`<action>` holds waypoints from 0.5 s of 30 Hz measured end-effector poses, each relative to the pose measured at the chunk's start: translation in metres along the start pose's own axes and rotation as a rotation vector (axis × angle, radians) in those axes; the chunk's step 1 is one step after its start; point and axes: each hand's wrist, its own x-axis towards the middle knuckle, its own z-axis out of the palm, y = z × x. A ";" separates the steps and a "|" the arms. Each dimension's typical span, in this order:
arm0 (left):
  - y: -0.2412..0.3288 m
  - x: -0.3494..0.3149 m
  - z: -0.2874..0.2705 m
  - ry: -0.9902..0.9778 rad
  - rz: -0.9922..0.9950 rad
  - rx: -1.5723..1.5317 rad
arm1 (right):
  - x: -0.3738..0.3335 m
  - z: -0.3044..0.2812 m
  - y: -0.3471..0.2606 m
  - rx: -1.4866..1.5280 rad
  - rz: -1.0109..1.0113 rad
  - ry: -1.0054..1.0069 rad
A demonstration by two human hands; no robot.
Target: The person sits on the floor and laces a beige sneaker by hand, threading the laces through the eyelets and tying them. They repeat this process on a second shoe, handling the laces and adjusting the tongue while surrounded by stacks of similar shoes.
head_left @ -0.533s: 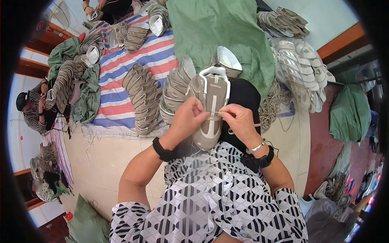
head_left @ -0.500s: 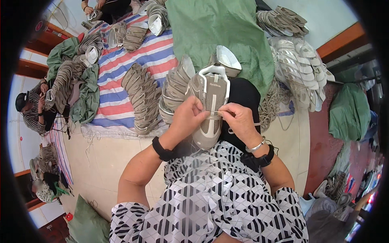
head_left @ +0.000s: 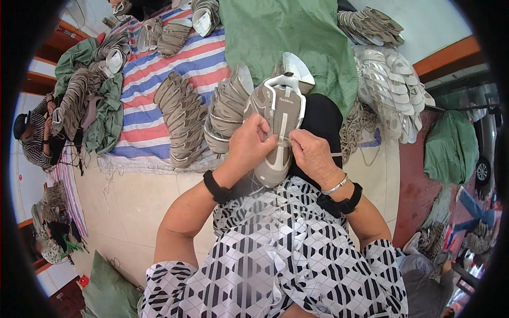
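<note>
Pale lace [head_left: 284, 142] across the tongue, and both hands are on it! Left hand [head_left: 251, 146], thumb and fingers pinched together at one end; right hand [head_left: 314, 155], pinched just as tight at the other, though the fingertips hide much of the grip. Right between them lies the upper [head_left: 283, 114], and look at its line: long axis running away from the body, toe close to the shirt [head_left: 254, 238], collar at the far end. Neither hand is nearer; they sit almost level, about midway along it. Just to the right, the black knee [head_left: 323, 117]. Out left, a near stack [head_left: 231, 108], then another stack [head_left: 180, 124] by the striped sheet [head_left: 143, 114]; green cloth [head_left: 281, 32] ahead, whitish pile [head_left: 389, 95] right, a co-worker [head_left: 34, 139] far left.
</note>
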 end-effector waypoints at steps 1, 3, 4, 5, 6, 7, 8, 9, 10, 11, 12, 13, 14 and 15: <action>-0.001 0.000 0.000 -0.006 -0.003 -0.003 | 0.001 -0.001 0.001 -0.006 -0.011 -0.010; -0.002 0.001 0.000 -0.018 -0.003 -0.005 | 0.005 -0.003 0.003 0.015 -0.032 -0.041; -0.003 0.001 0.000 -0.017 -0.008 -0.019 | 0.008 -0.005 0.005 0.042 -0.047 -0.063; -0.004 0.001 0.000 -0.011 -0.007 -0.030 | 0.011 -0.006 0.007 0.067 -0.061 -0.086; -0.004 0.001 0.000 -0.008 -0.008 -0.039 | 0.014 -0.008 0.008 0.264 0.119 -0.161; -0.005 0.001 0.000 -0.012 -0.001 -0.044 | 0.017 -0.009 0.008 0.459 0.304 -0.232; -0.005 0.001 0.000 -0.011 0.011 -0.050 | 0.018 -0.010 0.008 0.633 0.490 -0.275; -0.004 0.001 0.000 0.001 0.017 -0.042 | 0.018 -0.009 0.007 0.616 0.515 -0.276; -0.003 0.001 0.000 -0.005 0.017 -0.054 | 0.017 -0.009 0.005 0.582 0.542 -0.253; -0.002 0.000 -0.001 -0.014 0.007 -0.051 | 0.015 -0.007 0.002 0.570 0.560 -0.241; -0.001 0.000 -0.001 -0.025 -0.005 -0.050 | 0.012 -0.005 -0.001 0.525 0.532 -0.200; -0.001 0.000 -0.001 -0.026 0.002 -0.040 | 0.009 -0.003 -0.003 0.509 0.496 -0.138; 0.000 -0.001 -0.001 -0.024 0.006 -0.033 | 0.006 0.000 -0.005 0.498 0.469 -0.110; 0.000 -0.001 -0.001 -0.020 0.005 -0.026 | 0.003 0.002 -0.007 0.472 0.462 -0.080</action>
